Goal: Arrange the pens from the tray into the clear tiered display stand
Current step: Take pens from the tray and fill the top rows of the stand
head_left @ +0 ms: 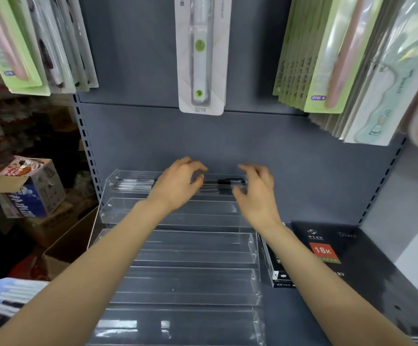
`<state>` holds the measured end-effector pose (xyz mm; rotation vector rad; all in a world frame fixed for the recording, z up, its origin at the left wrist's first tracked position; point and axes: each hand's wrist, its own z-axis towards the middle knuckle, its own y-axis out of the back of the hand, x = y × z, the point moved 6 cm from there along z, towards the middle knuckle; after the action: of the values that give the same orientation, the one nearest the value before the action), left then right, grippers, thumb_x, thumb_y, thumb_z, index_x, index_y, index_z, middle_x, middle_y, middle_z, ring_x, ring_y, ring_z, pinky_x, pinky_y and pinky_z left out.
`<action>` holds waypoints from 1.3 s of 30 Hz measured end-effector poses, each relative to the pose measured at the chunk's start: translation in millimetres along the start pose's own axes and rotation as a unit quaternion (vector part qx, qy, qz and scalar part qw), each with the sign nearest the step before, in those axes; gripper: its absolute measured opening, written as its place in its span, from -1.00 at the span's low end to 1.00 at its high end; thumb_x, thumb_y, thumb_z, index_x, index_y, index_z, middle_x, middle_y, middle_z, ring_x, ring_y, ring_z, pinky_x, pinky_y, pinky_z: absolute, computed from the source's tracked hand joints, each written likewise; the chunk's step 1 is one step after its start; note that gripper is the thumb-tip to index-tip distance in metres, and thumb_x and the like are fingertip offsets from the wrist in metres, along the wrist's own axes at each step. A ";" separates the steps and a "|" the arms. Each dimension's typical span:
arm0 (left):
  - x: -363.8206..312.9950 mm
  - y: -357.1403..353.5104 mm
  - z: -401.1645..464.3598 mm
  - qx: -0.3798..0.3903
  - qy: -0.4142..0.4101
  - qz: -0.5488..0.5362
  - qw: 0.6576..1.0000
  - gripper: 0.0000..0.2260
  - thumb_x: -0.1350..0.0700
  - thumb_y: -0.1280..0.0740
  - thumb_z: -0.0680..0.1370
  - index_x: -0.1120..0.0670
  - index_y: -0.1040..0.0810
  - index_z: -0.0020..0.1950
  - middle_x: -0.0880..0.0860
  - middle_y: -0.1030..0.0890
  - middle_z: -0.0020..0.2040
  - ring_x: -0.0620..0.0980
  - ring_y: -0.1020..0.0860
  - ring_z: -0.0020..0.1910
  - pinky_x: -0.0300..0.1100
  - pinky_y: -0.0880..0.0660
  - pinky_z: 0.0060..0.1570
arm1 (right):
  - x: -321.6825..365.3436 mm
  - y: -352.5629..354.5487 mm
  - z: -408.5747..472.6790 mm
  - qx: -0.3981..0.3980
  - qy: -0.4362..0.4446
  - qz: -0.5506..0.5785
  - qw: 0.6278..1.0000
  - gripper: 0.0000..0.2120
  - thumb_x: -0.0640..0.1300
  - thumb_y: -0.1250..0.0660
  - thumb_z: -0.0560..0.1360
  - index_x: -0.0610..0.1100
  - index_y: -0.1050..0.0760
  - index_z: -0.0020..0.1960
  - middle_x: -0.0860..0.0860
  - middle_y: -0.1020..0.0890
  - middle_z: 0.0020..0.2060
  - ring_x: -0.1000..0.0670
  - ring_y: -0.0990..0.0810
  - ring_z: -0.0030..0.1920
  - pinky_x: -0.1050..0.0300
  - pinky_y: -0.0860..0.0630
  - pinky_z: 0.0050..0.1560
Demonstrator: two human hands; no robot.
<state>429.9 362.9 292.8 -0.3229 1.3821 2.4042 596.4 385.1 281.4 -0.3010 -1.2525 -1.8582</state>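
Both bare hands reach to the top tier of the clear acrylic tiered display stand (178, 248) on the grey metal shelf (302, 308). The left hand (178, 182) has curled fingers over the row of clear-barrelled black-capped pens (133, 184) lying flat in that top tier; thumb and fingertips look to pinch a pen near its middle, though blur makes contact hard to confirm. The right hand (255, 189) is beside it, fingers curled around the black end of the same pen bundle (228, 182), apparently gripping it. Lower tiers hold nothing visible. A pale blue tray (0, 298) with more pens sits bottom left. A black 18K diary pack (327, 248) lies right of the stand, touching or just beside it. Packaged pens (200, 53) hang above on the back panel.
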 end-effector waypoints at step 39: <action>427.7 77.0 -492.3 0.265 0.289 0.017 0.920 -0.61 0.15 -0.09 0.64 0.09 -0.24 0.48 0.04 -0.21 0.51 0.01 -0.22 0.47 -0.05 -0.31 0.36 | 241.6 -503.8 -297.6 0.492 0.036 -0.145 0.858 -0.64 -0.18 -0.17 0.61 -0.12 -0.29 0.40 -0.13 -0.34 0.31 -0.16 -0.39 0.23 -0.10 -0.45 0.16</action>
<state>19.5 -20.6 -47.3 -0.9088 2.2296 1.9073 143.3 76.6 -35.4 0.5371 -2.0811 -1.1922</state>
